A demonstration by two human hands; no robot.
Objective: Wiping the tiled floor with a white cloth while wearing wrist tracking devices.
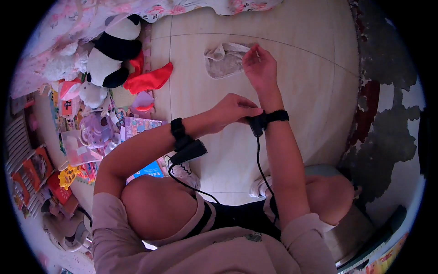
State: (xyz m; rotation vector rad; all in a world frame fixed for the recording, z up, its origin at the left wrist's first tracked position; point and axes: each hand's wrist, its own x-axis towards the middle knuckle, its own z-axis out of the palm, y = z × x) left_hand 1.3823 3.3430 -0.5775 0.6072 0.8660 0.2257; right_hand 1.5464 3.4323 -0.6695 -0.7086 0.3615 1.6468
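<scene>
A crumpled beige-grey cloth (223, 61) lies on the tiled floor in front of me. Beside its right edge is my right hand (261, 67), raised with the fingers curled in loosely; I make out nothing held in them. My left hand (233, 111) reaches across to my right wrist, its fingers closed at a small black wrist camera (257, 124). That device sits on a black strap (278, 116) around the right wrist, and a cable runs down from it. A similar black device (189, 151) is strapped to my left forearm.
To the left are a panda plush toy (114, 52), a red cloth (150, 81), a purple toy (96, 129), boxes and books. A flowered curtain (182, 6) hangs across the far side. Along the right stands a wall with peeling paint (388, 137).
</scene>
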